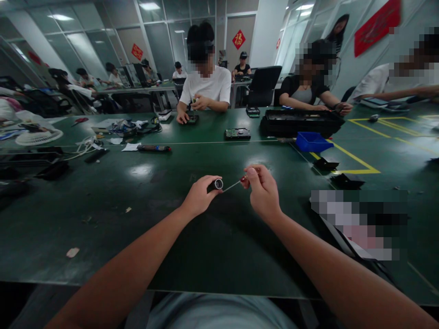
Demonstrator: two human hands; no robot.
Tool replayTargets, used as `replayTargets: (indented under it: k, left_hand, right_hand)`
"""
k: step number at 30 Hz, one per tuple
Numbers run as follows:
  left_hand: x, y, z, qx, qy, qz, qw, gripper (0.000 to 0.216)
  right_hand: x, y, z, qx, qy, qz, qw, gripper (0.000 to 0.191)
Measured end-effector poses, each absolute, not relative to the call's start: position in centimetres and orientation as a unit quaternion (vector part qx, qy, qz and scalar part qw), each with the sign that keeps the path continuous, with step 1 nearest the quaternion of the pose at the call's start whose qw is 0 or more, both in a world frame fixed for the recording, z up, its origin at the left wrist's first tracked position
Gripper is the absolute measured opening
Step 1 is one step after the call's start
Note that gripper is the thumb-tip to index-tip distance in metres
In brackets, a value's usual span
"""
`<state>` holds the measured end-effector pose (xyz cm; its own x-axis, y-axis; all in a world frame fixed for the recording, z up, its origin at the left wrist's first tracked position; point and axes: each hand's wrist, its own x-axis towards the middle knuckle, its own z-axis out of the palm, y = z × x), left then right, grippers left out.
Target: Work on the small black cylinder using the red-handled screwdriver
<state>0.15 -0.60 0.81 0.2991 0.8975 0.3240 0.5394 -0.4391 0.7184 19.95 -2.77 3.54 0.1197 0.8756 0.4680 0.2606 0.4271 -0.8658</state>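
Observation:
My left hand (199, 196) is closed around a small black cylinder (216, 184) with a pale round end that faces right. My right hand (262, 189) pinches the red handle of a thin metal tool (232, 185). The tool's fine tip points left and reaches the cylinder's open end. Both hands hover just above the dark green table (137, 219), at its middle.
A blue bin (312, 141) and a long black tray (302, 122) stand at the back right. A circuit board (238, 133) and a dark pen-like tool (154, 148) lie beyond my hands. Cables and papers clutter the left. People sit across the table.

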Motion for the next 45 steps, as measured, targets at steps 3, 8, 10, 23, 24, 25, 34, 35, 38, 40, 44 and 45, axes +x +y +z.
replayTargets:
  k: [3, 8, 10, 23, 24, 25, 34, 35, 38, 40, 44, 45]
  left_hand:
    - [0.1, -0.7, 0.9, 0.775, 0.458, 0.359, 0.247, 0.034]
    - [0.0, -0.7, 0.8, 0.778, 0.459, 0.351, 0.248, 0.035]
    - [0.0, -0.6, 0.8, 0.778, 0.46, 0.351, 0.247, 0.036]
    - [-0.3, -0.4, 0.6, 0.778, 0.458, 0.353, 0.245, 0.037]
    - [-0.3, -0.4, 0.6, 0.778, 0.458, 0.353, 0.246, 0.037]
    - [-0.4, -0.4, 0.7, 0.778, 0.458, 0.353, 0.247, 0.037]
    - [-0.4, -0.3, 0.4, 0.778, 0.447, 0.367, 0.245, 0.038]
    - [-0.4, -0.3, 0.4, 0.778, 0.447, 0.368, 0.244, 0.039]
    - [-0.4, -0.3, 0.4, 0.776, 0.45, 0.368, 0.246, 0.038]
    - [-0.4, -0.3, 0.5, 0.774, 0.452, 0.367, 0.249, 0.037]
    - [-0.4, -0.3, 0.5, 0.776, 0.447, 0.366, 0.252, 0.037]
    - [-0.5, -0.3, 0.4, 0.777, 0.446, 0.366, 0.251, 0.038]
  right_hand:
    - [19.9, -2.7, 3.4, -0.46, -0.606, 0.26, 0.594, 0.021]
    - [19.8, -2.6, 3.1, -0.473, -0.627, 0.241, 0.57, 0.02]
    - [19.9, -2.5, 3.1, -0.48, -0.629, 0.232, 0.566, 0.019]
    - [20.2, -2.8, 4.3, -0.546, -0.659, 0.134, 0.499, 0.045]
    - [20.2, -2.8, 4.2, -0.544, -0.662, 0.132, 0.498, 0.043]
    - [20.2, -2.8, 4.2, -0.544, -0.664, 0.13, 0.496, 0.041]
    - [20.3, -3.0, 4.4, -0.538, -0.682, 0.138, 0.476, 0.03]
    - [20.3, -3.0, 4.5, -0.539, -0.682, 0.14, 0.475, 0.03]
    - [20.3, -2.9, 4.6, -0.536, -0.685, 0.145, 0.472, 0.031]
    - [20.4, -2.8, 4.6, -0.531, -0.69, 0.15, 0.469, 0.03]
    - [20.4, -2.8, 4.5, -0.505, -0.702, 0.169, 0.473, 0.022]
    - [20.3, -2.8, 4.5, -0.495, -0.706, 0.173, 0.476, 0.02]
